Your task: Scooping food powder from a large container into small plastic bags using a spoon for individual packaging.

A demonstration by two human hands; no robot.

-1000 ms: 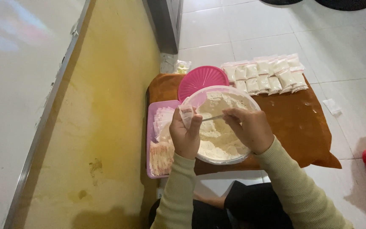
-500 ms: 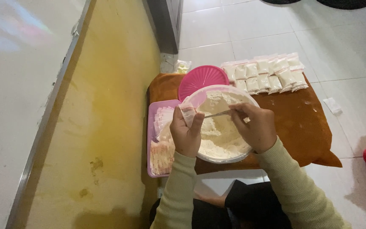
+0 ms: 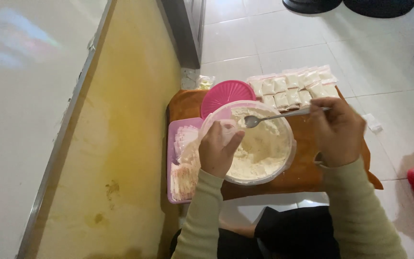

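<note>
Left hand grips a small clear plastic bag at nine o'clock over the round tub of white flour; right hand, clasping the metal spoon, has drawn back toward three o'clock, its bowl now empty beyond the bag, suggesting that scoop is delivered

We are holding a shiny metal spoon in our right hand and pinching a thin clear plastic bag in our left hand. Below them is sitting a translucent plastic tub of matt, powdery flour. Beyond it, a ribbed glossy pink plastic lid is lying on the matt brown cloth, bordered by glossy white tiles.
</note>
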